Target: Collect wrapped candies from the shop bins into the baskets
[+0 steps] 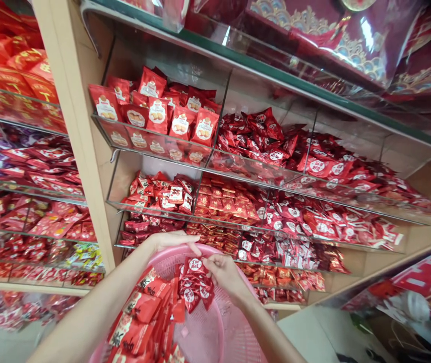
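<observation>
A round pink plastic basket (pixel 221 317) with mesh walls is below me, in front of the shelves. My left hand (pixel 172 242) is hooked over its far rim, partly hiding it. With thumb and fingertips, my right hand (pixel 223 275) pinches a small dark red snack packet (pixel 194 264) with a white round label, inside the basket. Several matching packets (pixel 191 292) lie just under it. Larger bright red packets (pixel 139 315) with black characters are heaped along the basket's left side.
Glass-fronted shelves (pixel 155 146) hold rows of red packets ahead. A wooden upright (pixel 66 101) separates them from another packed rack (pixel 22 166) at the left. Dark red gift boxes (pixel 313 30) sit on the upper shelf. Tiled floor (pixel 321 327) shows at the lower right.
</observation>
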Demonstrator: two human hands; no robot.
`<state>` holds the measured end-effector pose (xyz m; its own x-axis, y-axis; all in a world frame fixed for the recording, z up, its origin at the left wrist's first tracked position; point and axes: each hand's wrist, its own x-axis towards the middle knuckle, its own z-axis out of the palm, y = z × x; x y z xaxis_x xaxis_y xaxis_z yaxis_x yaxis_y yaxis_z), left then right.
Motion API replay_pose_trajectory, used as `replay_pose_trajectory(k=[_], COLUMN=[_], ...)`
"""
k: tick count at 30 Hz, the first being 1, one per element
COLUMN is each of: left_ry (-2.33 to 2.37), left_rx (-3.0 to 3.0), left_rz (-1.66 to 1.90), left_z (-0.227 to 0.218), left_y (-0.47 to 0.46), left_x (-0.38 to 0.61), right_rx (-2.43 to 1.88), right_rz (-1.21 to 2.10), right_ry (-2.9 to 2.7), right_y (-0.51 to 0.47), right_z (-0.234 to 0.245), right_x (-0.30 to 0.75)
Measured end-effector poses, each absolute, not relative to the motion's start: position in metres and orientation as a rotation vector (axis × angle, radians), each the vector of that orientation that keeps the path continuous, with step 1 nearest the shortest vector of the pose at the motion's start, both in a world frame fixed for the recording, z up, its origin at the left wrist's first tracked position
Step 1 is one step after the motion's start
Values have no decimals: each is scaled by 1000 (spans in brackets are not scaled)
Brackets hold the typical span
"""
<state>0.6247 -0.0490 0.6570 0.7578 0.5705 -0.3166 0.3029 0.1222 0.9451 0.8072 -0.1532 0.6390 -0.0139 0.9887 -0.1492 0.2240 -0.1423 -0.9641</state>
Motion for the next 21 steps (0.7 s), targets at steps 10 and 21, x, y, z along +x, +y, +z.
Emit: replay_pose_trajectory(k=[10, 21], left_ry=[740, 814], left_rx=[1608, 1540], left_rz=[235, 214], left_z=[659, 649], left_y=[-50, -50], left_x=[626, 624], right_rx=[-1670, -1886], right_rz=[747, 171], right_ry=[-1742, -1933], right_y=[-144, -157], right_z=[625, 655], right_x=[777, 781])
